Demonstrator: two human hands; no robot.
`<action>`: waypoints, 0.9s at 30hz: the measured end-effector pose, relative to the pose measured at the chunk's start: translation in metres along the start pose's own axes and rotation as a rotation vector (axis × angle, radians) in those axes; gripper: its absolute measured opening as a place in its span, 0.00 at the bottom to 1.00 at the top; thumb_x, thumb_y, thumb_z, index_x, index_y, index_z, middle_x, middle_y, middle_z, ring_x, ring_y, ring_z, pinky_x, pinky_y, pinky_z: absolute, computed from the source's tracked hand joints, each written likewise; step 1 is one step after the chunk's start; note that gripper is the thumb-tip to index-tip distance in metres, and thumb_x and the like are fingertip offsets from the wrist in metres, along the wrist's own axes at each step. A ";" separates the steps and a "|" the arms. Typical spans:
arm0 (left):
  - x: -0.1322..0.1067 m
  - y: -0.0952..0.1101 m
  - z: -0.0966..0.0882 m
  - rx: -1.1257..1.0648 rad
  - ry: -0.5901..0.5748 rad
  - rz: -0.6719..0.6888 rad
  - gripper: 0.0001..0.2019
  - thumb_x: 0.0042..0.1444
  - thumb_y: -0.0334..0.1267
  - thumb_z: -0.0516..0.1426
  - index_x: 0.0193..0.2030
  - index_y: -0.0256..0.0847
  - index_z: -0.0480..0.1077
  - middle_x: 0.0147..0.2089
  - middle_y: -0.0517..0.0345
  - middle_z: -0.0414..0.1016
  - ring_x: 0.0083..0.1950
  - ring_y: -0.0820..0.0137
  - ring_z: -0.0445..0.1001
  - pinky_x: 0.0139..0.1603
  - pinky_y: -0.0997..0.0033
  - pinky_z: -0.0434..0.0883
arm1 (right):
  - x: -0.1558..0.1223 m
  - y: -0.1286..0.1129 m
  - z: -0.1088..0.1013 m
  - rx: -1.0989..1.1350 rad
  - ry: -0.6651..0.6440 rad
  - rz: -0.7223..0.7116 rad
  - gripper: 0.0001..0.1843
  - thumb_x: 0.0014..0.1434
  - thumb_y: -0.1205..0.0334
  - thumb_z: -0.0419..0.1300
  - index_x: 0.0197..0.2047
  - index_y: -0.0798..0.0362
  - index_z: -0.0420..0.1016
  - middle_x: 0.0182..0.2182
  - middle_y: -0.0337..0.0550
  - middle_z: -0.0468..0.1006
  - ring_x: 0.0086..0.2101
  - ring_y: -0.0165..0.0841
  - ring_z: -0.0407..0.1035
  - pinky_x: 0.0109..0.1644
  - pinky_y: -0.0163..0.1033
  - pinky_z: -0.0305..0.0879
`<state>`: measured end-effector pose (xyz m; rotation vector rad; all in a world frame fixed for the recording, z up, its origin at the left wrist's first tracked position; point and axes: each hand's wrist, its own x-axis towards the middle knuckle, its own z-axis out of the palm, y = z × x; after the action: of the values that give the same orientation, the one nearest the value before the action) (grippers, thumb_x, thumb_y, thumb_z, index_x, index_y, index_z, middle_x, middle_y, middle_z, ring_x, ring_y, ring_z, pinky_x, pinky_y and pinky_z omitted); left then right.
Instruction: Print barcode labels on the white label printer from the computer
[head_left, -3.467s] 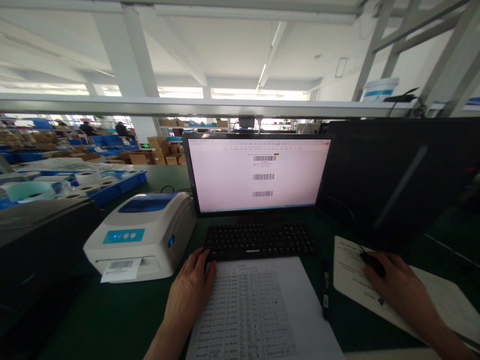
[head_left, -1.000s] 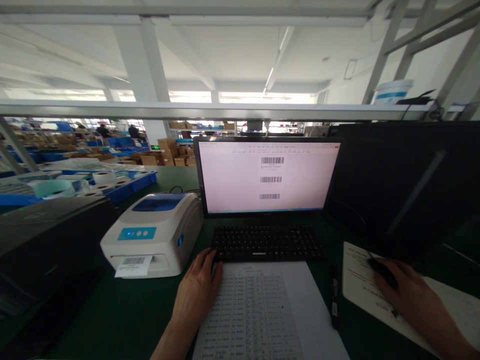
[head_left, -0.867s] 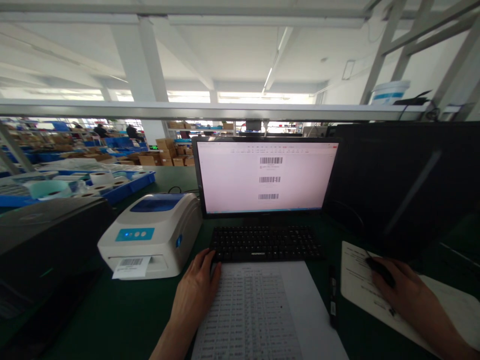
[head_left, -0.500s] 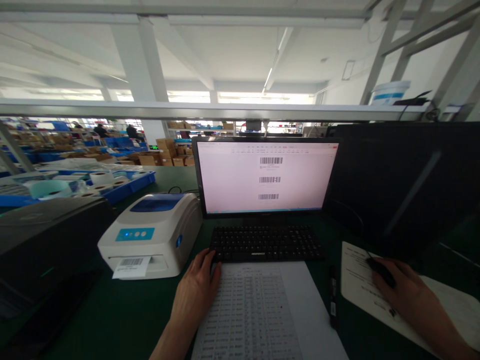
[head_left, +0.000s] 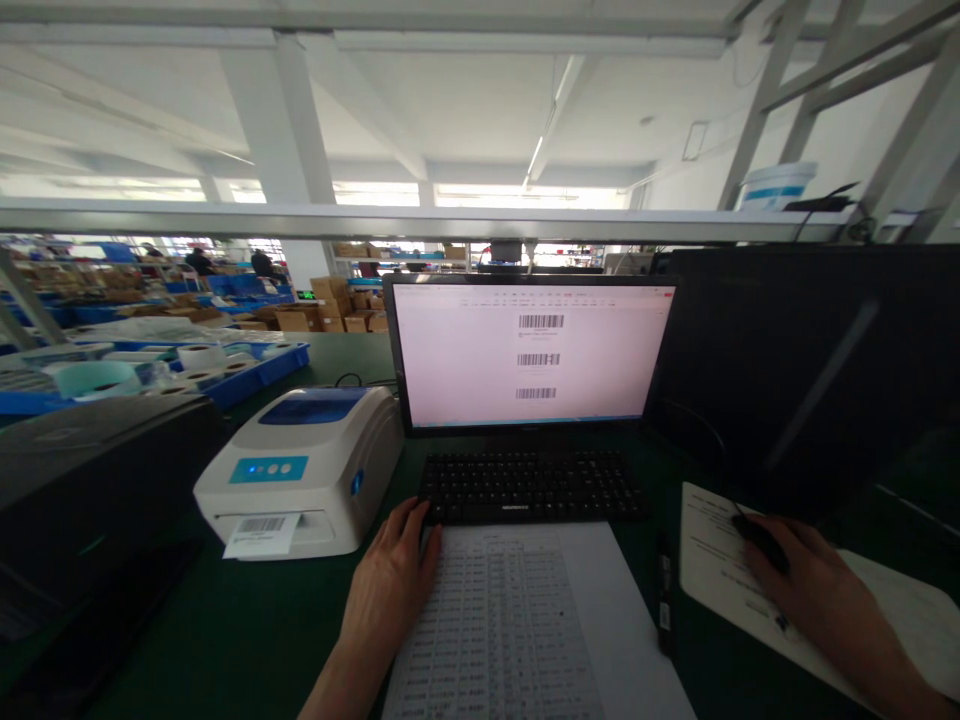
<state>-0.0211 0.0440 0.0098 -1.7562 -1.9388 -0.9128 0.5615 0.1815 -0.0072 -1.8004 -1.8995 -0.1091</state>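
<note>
My left hand (head_left: 394, 580) lies flat, fingers out, on the left edge of a printed sheet of rows (head_left: 517, 630), its fingertips touching the lower left corner of the black keyboard (head_left: 529, 485). My right hand (head_left: 814, 590) is curled over a black mouse (head_left: 759, 540) that sits on a white paper pad (head_left: 892, 620). Straight ahead, the lit monitor (head_left: 529, 350) displays three barcodes. To the left stands a white label printer (head_left: 300, 470) with a barcode label (head_left: 259, 535) sticking out of its slot.
A black marker (head_left: 664, 600) lies between the sheet and the pad. A dark second screen (head_left: 810, 370) stands at the right, a black box (head_left: 82, 500) at the left. Blue trays with tape rolls (head_left: 187, 365) sit behind the printer. The bench top is dark green.
Neither hand has moved and the screen is unchanged over the last second. Since 3.5 s ago only my head has shifted, so the scene sits a little further right and lower.
</note>
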 end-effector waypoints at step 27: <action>0.001 0.000 -0.003 0.013 -0.010 0.023 0.21 0.82 0.46 0.53 0.67 0.37 0.79 0.69 0.38 0.84 0.62 0.48 0.90 0.62 0.43 0.89 | -0.003 -0.013 -0.008 0.007 0.007 0.036 0.41 0.71 0.33 0.47 0.66 0.53 0.83 0.67 0.64 0.78 0.56 0.61 0.82 0.59 0.68 0.84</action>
<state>-0.0220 0.0428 0.0122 -1.7748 -1.9225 -0.8832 0.5512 0.1739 0.0019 -1.8263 -1.8598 -0.0961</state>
